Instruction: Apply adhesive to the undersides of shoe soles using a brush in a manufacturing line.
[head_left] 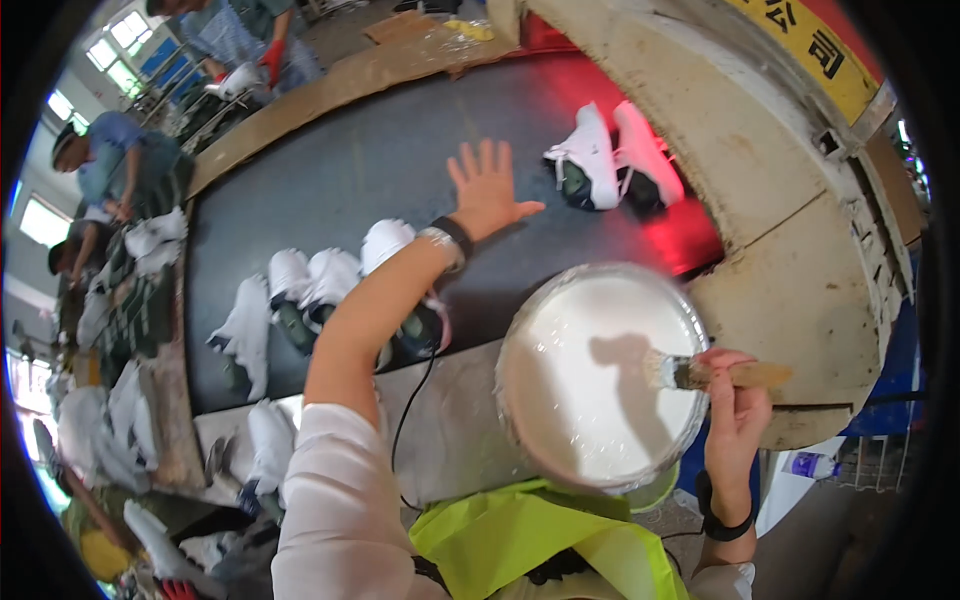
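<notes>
the left hand point(487, 190) is spread wide and empty, reached toward the white shoes point(612, 160) just beyond it. the brush point(700, 374) is gripped by the right hand point(735, 400) over the glue bowl point(600, 375) beside it; bristles should be loaded lightly.

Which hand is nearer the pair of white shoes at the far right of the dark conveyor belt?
Left. The left hand is spread open just left of the pair of white shoes; the right hand holds a wooden-handled brush well below them.

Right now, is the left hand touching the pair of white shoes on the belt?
Apart. The head view shows the left hand open, with dark belt visible between its fingers and the pair of white shoes.
</notes>
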